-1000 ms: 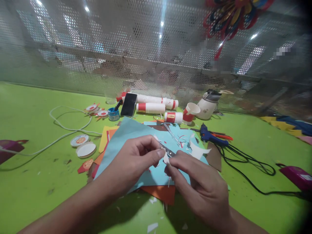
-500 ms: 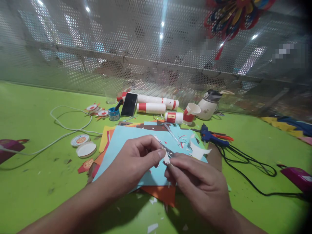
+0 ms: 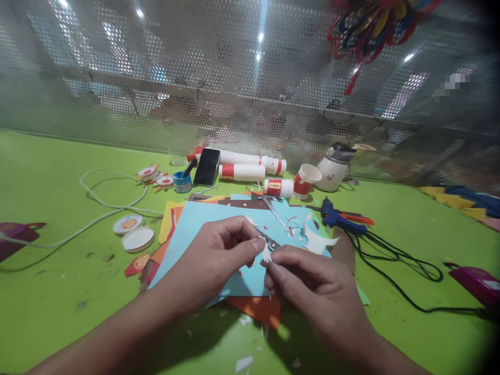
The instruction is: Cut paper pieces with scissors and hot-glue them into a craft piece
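Note:
My left hand [image 3: 226, 245] pinches a small white paper piece [image 3: 266, 253] between thumb and bent index finger. The lower edge of the piece looks cut into narrow points. My right hand [image 3: 316, 286] is closed, with thumb and index fingertips at that lower edge; its other fingers curl underneath. Both hands are held over a light blue paper sheet [image 3: 195, 224] on a stack of coloured paper. A grey metal tool [image 3: 272, 244] shows just behind the fingers, partly hidden, so its kind is unclear. A curved white paper offcut [image 3: 318, 239] lies to the right.
A blue glue gun [image 3: 339, 219] with a black cable lies at right. Paper cups [image 3: 307, 182], a phone [image 3: 207, 166], a blue paint jar [image 3: 182, 182] and a kettle-like jug [image 3: 335, 166] line the back. White round lids [image 3: 138, 239] sit left, near a pale cable [image 3: 113, 208].
My right fingertips have shifted very slightly at the paper piece's lower edge, and the piece has tilted a little. My left hand has stayed almost still.

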A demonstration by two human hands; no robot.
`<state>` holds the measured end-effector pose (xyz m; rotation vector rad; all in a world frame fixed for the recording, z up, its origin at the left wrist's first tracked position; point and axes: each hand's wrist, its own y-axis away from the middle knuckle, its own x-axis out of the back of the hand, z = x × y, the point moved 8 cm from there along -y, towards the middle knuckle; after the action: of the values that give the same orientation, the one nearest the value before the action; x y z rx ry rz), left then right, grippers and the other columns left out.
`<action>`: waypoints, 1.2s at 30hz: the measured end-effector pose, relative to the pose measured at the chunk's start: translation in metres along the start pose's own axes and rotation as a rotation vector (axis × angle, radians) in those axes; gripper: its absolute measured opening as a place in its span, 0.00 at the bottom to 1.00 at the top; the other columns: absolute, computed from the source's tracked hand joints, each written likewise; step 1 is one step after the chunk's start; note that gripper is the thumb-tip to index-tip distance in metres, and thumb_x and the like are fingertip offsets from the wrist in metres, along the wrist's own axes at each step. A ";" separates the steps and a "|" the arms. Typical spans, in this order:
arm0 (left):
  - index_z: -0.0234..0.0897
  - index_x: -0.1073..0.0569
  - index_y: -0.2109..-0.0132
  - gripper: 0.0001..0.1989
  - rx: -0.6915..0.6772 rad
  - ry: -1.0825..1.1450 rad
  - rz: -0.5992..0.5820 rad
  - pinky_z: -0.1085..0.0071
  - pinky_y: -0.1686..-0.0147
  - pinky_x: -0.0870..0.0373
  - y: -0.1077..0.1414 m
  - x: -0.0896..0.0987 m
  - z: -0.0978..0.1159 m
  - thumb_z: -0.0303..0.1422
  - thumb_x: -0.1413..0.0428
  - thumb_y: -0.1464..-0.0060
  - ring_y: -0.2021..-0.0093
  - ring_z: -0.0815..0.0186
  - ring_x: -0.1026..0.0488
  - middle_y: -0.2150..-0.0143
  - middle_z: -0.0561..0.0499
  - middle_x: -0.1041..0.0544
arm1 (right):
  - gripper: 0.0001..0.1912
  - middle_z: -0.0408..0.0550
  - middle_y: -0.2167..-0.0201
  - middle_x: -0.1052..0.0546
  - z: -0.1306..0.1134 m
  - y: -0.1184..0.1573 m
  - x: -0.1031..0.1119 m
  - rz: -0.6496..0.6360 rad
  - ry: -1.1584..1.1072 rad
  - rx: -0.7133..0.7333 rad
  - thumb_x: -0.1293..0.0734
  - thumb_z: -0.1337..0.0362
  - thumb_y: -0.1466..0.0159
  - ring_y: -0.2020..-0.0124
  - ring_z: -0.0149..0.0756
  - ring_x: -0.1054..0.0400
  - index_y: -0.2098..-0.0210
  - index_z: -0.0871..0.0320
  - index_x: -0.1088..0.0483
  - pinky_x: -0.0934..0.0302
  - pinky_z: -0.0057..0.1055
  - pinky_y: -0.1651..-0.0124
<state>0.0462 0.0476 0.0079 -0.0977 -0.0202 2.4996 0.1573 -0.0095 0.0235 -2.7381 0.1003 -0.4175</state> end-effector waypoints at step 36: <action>0.36 0.30 0.71 0.08 0.000 -0.022 0.026 0.74 0.70 0.38 0.000 -0.001 0.000 0.34 0.43 0.47 0.73 0.71 0.35 0.75 0.55 0.31 | 0.04 0.41 0.80 0.25 0.010 0.002 -0.004 0.001 -0.198 -0.111 0.33 0.70 0.42 0.78 0.27 0.31 0.72 0.59 0.25 0.35 0.22 0.76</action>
<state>0.0471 0.0466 0.0079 -0.0712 -0.0287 2.5264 0.1561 -0.0078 0.0130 -2.8711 0.0748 -0.1432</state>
